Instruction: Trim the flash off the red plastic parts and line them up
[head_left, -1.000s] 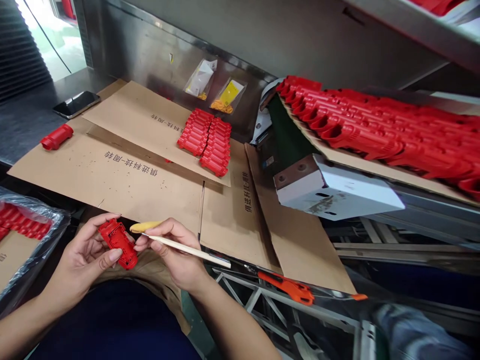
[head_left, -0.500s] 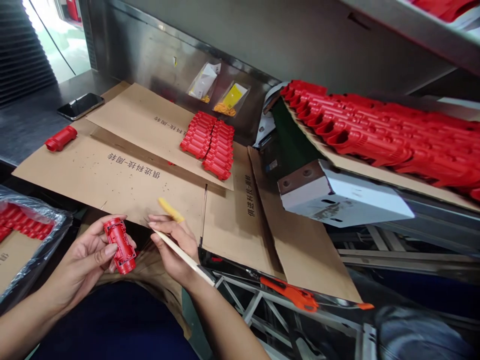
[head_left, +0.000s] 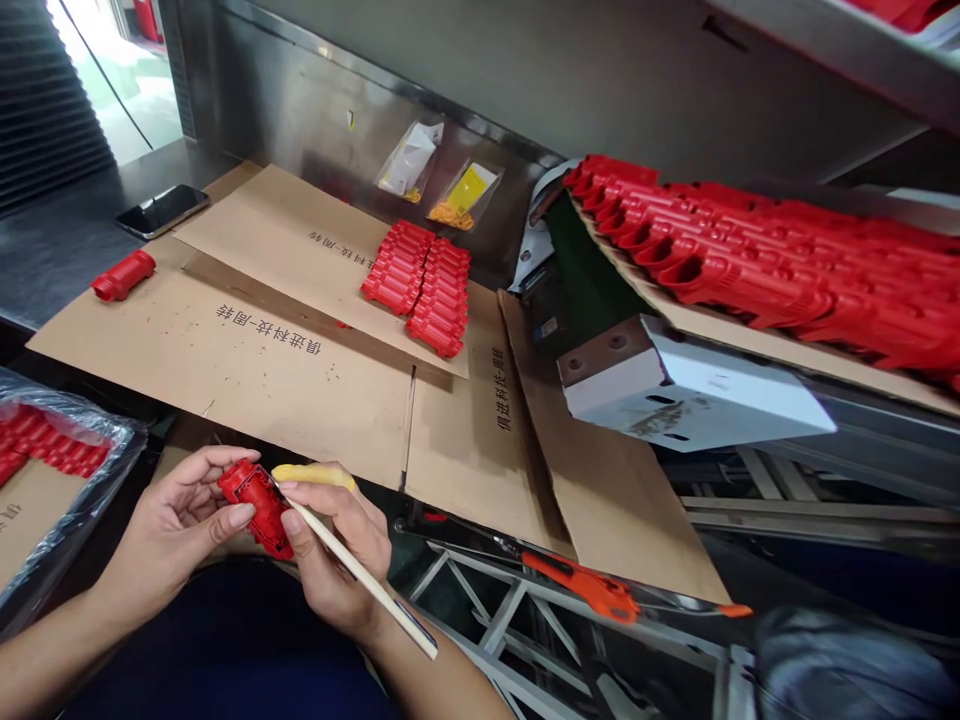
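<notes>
My left hand point(head_left: 184, 510) is closed around a red plastic tube-shaped part point(head_left: 259, 505), which lies tilted above my lap. A dark line runs along the part's open edge. Between the fingers of my right hand point(head_left: 341, 540) is a slim tool with a pale wooden handle point(head_left: 360, 575). Its tip reaches the upper edge of the red part; what kind of tip it is I cannot make out. The right index finger wears a yellow finger cot point(head_left: 311, 474). Right fingertips touch the part's side.
Cardboard sheets point(head_left: 322, 390) cover the bench, bearing rows of red parts point(head_left: 420, 285) and one lone red part point(head_left: 124, 275). A phone point(head_left: 163, 211) lies behind. Left is a plastic-lined box point(head_left: 124, 455); right, a loaded rack point(head_left: 750, 345) and an orange-handled tool point(head_left: 581, 583).
My right hand has come left to the red part, bringing the tool's tip onto its edge. The left hand has turned the part to a greater tilt.
</notes>
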